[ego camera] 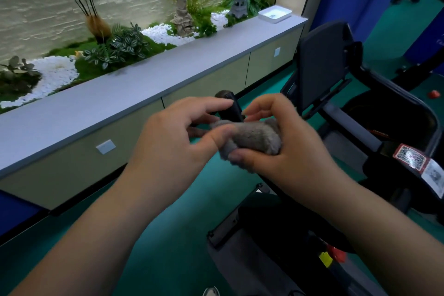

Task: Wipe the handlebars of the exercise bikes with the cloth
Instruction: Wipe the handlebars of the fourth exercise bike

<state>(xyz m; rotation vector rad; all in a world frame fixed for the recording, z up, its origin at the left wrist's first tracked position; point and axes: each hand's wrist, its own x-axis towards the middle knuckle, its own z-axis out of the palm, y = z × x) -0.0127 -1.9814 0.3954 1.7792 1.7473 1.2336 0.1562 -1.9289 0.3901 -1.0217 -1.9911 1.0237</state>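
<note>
Both hands meet over the left end of the bike's handlebar. Right hand (286,149) grips a bunched grey cloth (254,140), thumb under it, fingers curled over the top. Left hand (182,137) pinches the cloth's near edge with its thumb; its index and other fingers reach forward, loosely extended toward the black handlebar grip (230,106). The cloth sits right at the base of that grip, wrapped on or pressed against the bar; hands cover the contact, so whether it fully wraps the bar cannot be told. The grip's rounded end sticks up just beyond the fingertips.

Exercise bike (360,127) fills the right side: dark console panel (324,65) tilted behind the hands, black frame curving off right, a QR-code sticker (410,158) on red backing on the frame near the right wrist. A red and yellow part (332,256) shows low on the frame.

Left of the bike, a long grey-topped cabinet (144,84) runs along the wall. Behind it a planter bed with ferns, white pebbles (57,72) and a small stone lantern (239,0). White tray (275,14) on the cabinet's far end. Floor (173,235) is teal.
</note>
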